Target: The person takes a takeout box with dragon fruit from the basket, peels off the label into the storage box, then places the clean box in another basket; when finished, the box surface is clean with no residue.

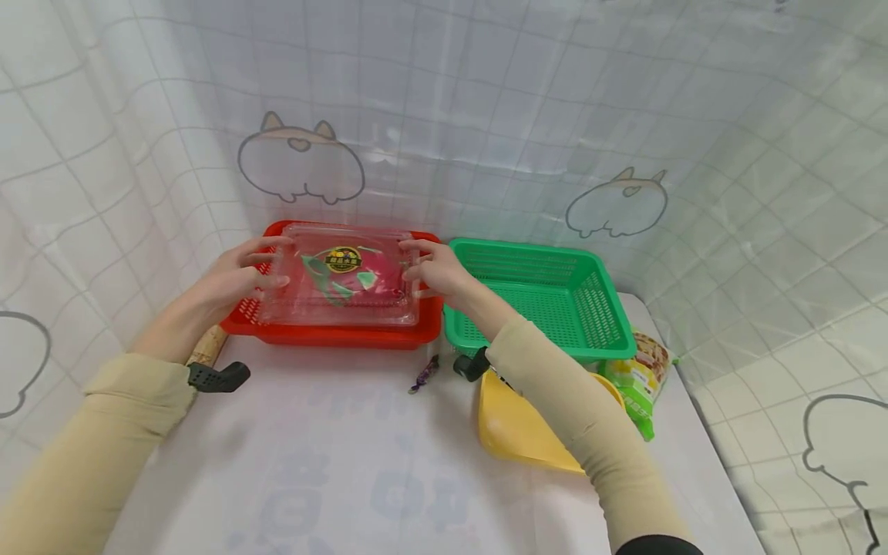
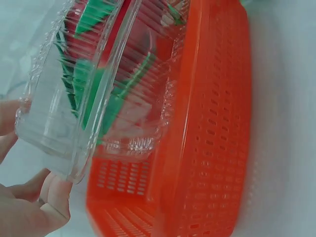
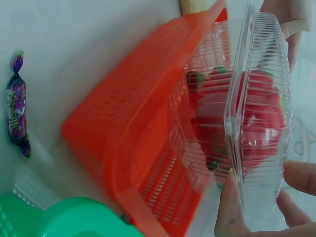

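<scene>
A clear plastic fruit box (image 1: 298, 308) with a round dark label on its lid holds a pink-red fruit with green leafy tips (image 3: 266, 123), like a dragon fruit. The box hangs over the red basket (image 1: 347, 335), partly within its rim. My left hand (image 1: 239, 274) grips the box's left end, thumb at the near side and fingers farther back. At the right end my right hand (image 1: 440, 270) pinches the box; in the right wrist view its thumb is on the lid seam and its fingers on the top side. The basket's floor is mostly hidden.
Right of the red basket stands a green basket (image 1: 537, 304). In front of it lies a yellow container (image 1: 520, 432), partly under my right forearm, and a green snack bag (image 1: 638, 378). A purple-wrapped candy (image 1: 425, 374) lies near the middle. A tan cylindrical thing (image 1: 208, 344) shows by my left wrist.
</scene>
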Demonstrator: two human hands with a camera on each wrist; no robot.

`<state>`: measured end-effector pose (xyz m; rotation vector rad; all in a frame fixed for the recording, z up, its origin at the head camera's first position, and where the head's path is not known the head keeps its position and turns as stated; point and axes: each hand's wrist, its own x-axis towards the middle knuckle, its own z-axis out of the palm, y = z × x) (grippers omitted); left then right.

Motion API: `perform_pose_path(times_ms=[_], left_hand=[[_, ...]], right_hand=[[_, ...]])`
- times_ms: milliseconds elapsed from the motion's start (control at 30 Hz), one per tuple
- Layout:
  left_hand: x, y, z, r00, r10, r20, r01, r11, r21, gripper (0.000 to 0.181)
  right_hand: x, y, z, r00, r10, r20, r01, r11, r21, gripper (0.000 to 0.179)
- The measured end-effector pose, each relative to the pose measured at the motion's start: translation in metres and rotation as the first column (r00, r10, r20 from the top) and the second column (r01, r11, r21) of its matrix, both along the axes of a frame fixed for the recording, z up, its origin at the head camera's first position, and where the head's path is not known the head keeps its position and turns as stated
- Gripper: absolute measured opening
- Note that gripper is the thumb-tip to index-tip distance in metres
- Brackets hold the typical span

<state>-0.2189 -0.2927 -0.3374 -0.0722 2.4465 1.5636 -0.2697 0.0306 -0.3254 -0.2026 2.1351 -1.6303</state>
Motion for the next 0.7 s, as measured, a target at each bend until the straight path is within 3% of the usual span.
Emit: perform_pose_path(times_ms=[433, 700], left_hand=[[0.034, -0.001, 0.01, 0.999, -0.015, -0.035, 0.016, 0.999, 0.043, 0.067], [0.059, -0.002, 0.007, 0.999, -0.014, -0.051, 0.017, 0.998, 0.055, 0.064]], right_hand=[[0.033, 0.008, 0.014, 1.0, 0.0, -0.025, -0.001, 0.999, -0.05, 0.049], [0.056, 0.013, 0.009, 1.0, -0.007, -0.03, 0.005, 0.997, -0.075, 0.048]])
